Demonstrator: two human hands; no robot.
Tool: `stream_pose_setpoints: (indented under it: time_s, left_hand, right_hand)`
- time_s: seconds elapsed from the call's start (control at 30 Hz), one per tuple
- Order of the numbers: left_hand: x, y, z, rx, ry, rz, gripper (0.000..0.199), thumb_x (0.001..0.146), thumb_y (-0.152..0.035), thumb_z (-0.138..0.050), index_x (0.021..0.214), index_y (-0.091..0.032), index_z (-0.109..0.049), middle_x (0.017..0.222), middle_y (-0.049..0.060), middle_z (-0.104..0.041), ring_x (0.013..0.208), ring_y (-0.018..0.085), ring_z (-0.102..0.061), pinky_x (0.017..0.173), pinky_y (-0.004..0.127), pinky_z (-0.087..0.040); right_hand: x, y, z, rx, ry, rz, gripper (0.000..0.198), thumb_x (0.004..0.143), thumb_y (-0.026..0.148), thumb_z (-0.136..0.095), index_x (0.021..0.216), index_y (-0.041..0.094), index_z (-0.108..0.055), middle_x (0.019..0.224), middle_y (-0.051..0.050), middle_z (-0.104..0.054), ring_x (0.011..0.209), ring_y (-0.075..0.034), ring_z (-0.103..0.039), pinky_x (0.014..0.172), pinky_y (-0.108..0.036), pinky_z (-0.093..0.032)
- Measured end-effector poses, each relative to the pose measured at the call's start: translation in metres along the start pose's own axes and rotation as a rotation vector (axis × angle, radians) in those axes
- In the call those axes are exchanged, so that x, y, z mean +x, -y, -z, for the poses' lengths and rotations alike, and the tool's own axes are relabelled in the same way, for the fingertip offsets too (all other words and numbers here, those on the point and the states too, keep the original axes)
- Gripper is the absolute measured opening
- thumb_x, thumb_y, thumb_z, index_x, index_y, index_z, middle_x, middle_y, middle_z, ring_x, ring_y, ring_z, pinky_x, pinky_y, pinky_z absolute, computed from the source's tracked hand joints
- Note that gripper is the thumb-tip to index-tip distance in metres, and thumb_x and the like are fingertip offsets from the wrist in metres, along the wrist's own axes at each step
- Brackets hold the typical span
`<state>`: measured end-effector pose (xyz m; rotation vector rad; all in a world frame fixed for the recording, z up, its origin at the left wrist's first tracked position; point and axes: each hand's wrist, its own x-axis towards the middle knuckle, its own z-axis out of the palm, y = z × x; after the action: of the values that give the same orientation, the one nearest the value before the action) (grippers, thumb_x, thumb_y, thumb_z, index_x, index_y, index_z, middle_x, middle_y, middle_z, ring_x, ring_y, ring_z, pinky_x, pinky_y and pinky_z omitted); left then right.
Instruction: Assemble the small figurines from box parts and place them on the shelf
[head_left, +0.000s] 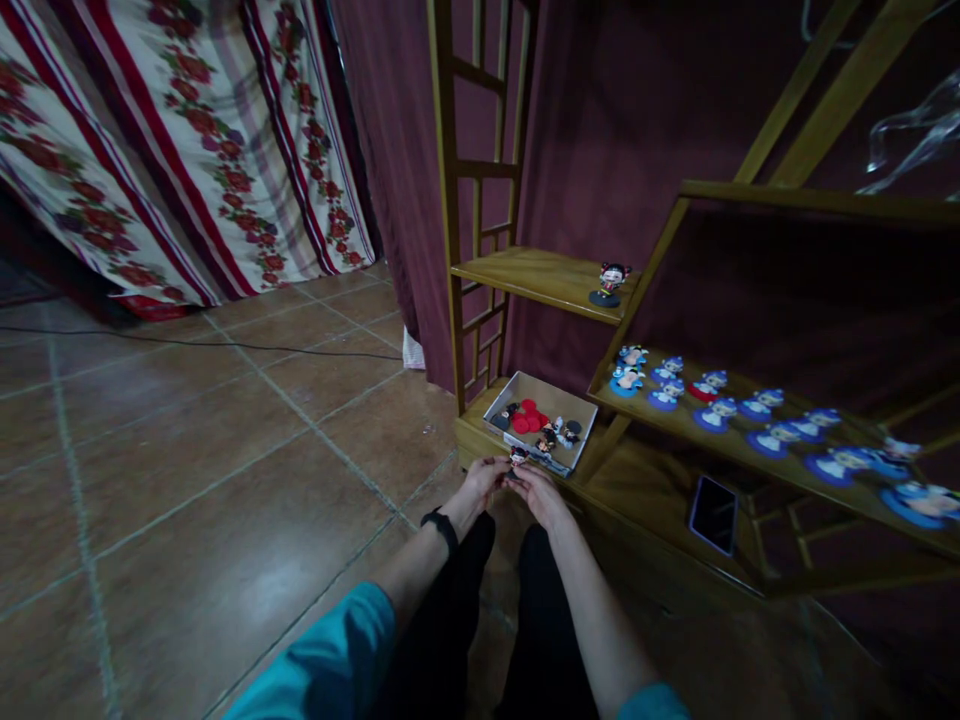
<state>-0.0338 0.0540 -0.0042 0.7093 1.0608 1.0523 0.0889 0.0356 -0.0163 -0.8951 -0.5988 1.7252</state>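
Between my hands, in front of the box, is a small figurine [517,457] with dark hair and a dark base. My left hand [484,480] is closed on its left side, a black band on that wrist. From the other side my right hand [538,490] grips the same figurine, its fingers round the base. Just beyond them a shallow cardboard box [507,396] holds red discs [529,417] and several dark-haired figurines [551,436]. A similar figurine [611,283] stands upright on a dark round base on the wooden shelf [532,272] above.
On the right-hand shelf stand several blue-and-white figurines [716,412] on round bases. A phone [713,515] lies on the lower shelf. The wooden rack [444,200] rises before a dark red curtain [390,180]. A black cable [300,349] crosses the tiled floor [225,450] at left.
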Motion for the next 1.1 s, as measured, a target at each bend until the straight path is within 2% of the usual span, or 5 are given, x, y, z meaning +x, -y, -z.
stream_pose_setpoints:
  time_s: [0.4,0.67,0.9,1.1]
  left_hand:
    - [0.001,0.004,0.000,0.062,-0.011,-0.076,0.018,0.054,-0.014,-0.067,0.070,-0.009,-0.061,0.052,0.001,-0.058,0.042,0.007,-0.048,0.045,0.021,-0.037]
    - [0.002,0.005,-0.001,-0.010,-0.008,-0.018,0.016,0.059,-0.014,-0.064,0.074,-0.010,-0.060,0.056,0.003,-0.059,0.046,0.008,-0.051,0.047,0.020,-0.039]
    - [0.001,0.005,-0.001,0.003,0.005,-0.022,0.015,0.059,-0.014,-0.063,0.073,-0.010,-0.060,0.054,0.001,-0.057,0.044,0.007,-0.050,0.046,0.020,-0.038]
    - [0.001,0.004,0.000,0.007,0.000,-0.030,0.015,0.058,-0.013,-0.063,0.073,-0.010,-0.061,0.054,0.002,-0.058,0.043,0.007,-0.049,0.045,0.020,-0.037]
  right_hand:
    - [0.006,-0.004,0.006,-0.018,-0.051,0.006,0.013,0.063,0.016,-0.067,0.075,0.016,-0.062,0.076,-0.001,-0.068,0.073,-0.014,-0.064,0.072,-0.027,-0.052]
    - [0.006,-0.006,0.009,0.007,-0.038,0.015,0.015,0.067,0.020,-0.064,0.081,0.016,-0.063,0.079,-0.003,-0.069,0.075,-0.015,-0.065,0.072,-0.028,-0.052]
    - [0.004,-0.007,0.012,0.027,-0.045,0.044,0.013,0.062,0.014,-0.066,0.074,0.016,-0.062,0.079,-0.002,-0.069,0.075,-0.015,-0.065,0.076,-0.030,-0.051]
    - [0.003,-0.008,0.011,0.012,-0.026,0.051,0.014,0.063,0.014,-0.065,0.077,0.016,-0.063,0.079,-0.003,-0.069,0.077,-0.016,-0.065,0.080,-0.031,-0.050]
